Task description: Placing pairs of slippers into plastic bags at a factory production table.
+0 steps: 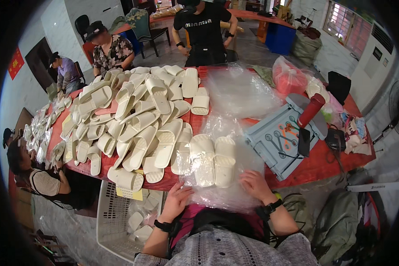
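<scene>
A pair of cream slippers lies side by side in front of me, the left slipper (202, 160) and the right slipper (224, 161), with a clear plastic bag (248, 155) around or under them. At the near left corner of the plastic, my left hand (176, 201) rests with fingers stretched and slightly bent. On the other side, my right hand (256, 184) lies at the bag's edge with its fingers apart. Neither hand visibly grips a slipper. Glare on the film hides exactly how the slippers sit in it.
A big heap of cream slippers (137, 111) covers the red table (279, 182) to the left. Flat clear bags (241, 91) lie beyond. At right are a grey-blue plastic stool (270, 153) and a red cylinder (311, 110). A white basket (106, 221) stands below; people work nearby.
</scene>
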A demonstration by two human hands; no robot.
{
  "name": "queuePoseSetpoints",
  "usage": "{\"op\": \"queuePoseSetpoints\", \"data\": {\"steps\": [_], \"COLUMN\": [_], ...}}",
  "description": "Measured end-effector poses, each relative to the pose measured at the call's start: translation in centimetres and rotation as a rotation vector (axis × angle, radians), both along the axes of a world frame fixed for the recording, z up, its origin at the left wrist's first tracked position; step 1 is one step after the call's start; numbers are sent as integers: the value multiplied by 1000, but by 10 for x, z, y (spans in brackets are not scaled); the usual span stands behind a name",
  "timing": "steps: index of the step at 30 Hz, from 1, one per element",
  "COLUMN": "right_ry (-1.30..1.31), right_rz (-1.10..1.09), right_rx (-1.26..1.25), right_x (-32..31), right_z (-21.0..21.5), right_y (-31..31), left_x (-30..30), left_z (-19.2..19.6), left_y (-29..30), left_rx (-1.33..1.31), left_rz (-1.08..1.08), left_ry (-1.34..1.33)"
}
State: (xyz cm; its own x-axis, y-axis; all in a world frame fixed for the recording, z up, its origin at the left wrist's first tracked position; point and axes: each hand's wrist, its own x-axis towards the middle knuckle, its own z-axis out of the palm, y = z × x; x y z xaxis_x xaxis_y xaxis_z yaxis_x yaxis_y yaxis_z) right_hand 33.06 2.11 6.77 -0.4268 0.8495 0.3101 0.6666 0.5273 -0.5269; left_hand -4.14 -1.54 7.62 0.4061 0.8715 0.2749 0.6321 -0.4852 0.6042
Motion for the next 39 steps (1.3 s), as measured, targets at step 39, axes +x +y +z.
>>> {"op": "queuePoseSetpoints", "data": {"steps": [39], "right_ry": [470], "right_rz": [-133], "right_rx": [-751], "right_x": [-36], "right_z": [35], "right_y": [-28], "left_x": [-10], "left_z": [9], "left_y": [-51], "left_rx": [-1384], "left_rz": [391], "left_ry": [-1425]}}
